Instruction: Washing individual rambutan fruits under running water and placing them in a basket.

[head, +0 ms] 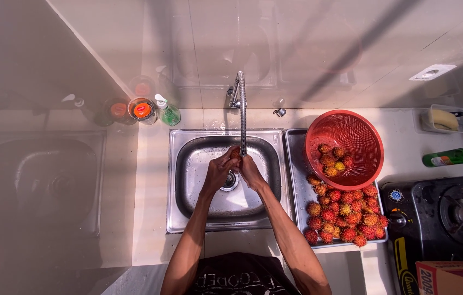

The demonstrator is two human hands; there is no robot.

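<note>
My left hand (219, 170) and my right hand (251, 171) meet over the steel sink (188, 180), right under the spout of the tall faucet (241, 104). Between their fingers they hold one small red rambutan (235, 154). A pile of red and yellow rambutans (343, 213) lies on the sink's drainboard (296, 164) to the right. A red plastic colander (346, 147) leans tilted at the back of that drainboard with several rambutans (332, 159) inside it.
A green soap bottle (168, 112) and a jar with an orange lid (142, 110) stand at the back left of the counter. A clear soap dish (443, 118), a green bottle lying down (454, 157), a black gas stove (444, 218) and a cardboard box (453, 277) are on the right.
</note>
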